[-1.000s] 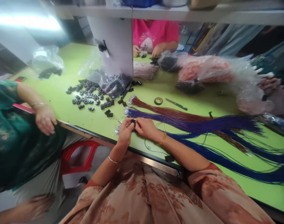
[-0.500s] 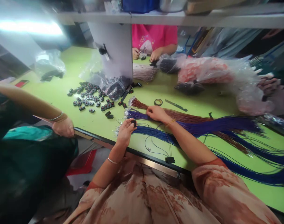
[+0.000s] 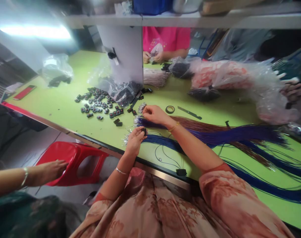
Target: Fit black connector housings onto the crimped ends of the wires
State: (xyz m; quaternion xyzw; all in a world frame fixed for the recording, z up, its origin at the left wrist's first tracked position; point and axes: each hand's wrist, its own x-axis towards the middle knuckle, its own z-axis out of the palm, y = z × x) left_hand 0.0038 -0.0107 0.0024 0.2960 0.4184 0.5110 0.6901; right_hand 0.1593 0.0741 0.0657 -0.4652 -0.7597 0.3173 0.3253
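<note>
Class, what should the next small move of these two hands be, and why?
Probably draw one wire from the brown bundle toward the black block: the left hand holds that block, and the right hand is at the bundle's silver tips, though whether it grips a wire is unclear.

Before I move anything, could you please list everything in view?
Table: one, green, middle
Wires: many, brown, purple, blue and whitish, centre to right
Blocks: many, black, left of the wires
Tape roll: one, black, beyond the wires
Blade: one, grey, right of the tape
Wired box: one, black, near table edge
Plastic bags: several, clear, far side
Flat item: one, red, far left
Stool: one, red, lower left
Divider: one, white, back centre
Shelf: one, pale, top
Lamp: one, white, upper left
Co-worker: one, in pink, back centre
Second co-worker: one, in green, lower left
Left hand: one, holding a black piece
Right hand: one, at silver tips of brown wires
</note>
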